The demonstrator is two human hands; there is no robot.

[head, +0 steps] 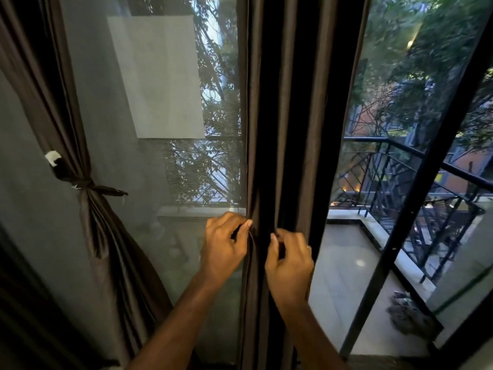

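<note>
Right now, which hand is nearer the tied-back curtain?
Left. The left hand pinches the left edge of the hanging curtain, on the side toward the tied-back curtain; the right hand grips its folds farther right.

centre curtain: top and hem both run out of frame. left hand pinches its edge, and some fingertips are tucked out of sight behind the fold. right hand: fingers curl into a dark pleat, tips lost in shadow. both forearms cut by the bottom edge. tied curtain clipped at top and left. white tag on it too small to make out. pale panel behind mesh screen: can't tell what it is. lump on balcony floor blurred, unidentifiable. railing partly hidden behind dark frame bar. trees top right smeared.
</note>
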